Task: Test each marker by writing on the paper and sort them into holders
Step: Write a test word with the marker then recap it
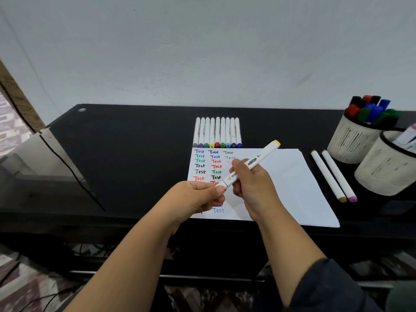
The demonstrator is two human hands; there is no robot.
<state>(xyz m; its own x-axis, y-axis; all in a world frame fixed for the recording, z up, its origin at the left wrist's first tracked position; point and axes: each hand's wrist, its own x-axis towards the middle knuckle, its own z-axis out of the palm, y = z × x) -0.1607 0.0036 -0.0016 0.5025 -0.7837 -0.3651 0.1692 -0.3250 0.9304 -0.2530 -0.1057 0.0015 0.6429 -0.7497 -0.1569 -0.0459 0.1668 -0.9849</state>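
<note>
Above black desk and paper, both hands, left and right, grip yellow-capped marker.

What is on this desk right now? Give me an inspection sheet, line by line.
Surface: black desk, against a white wall.
Job's things: paper with coloured "Test" words; row of markers above it; two loose markers at its right; two holders, the far one full of markers.
Clutter: nothing seen.
Hands: right hand grips the yellow-capped marker; left hand pinches its lower end.
Cables: black cable at left.
Surroundings: patterned floor below.
</note>
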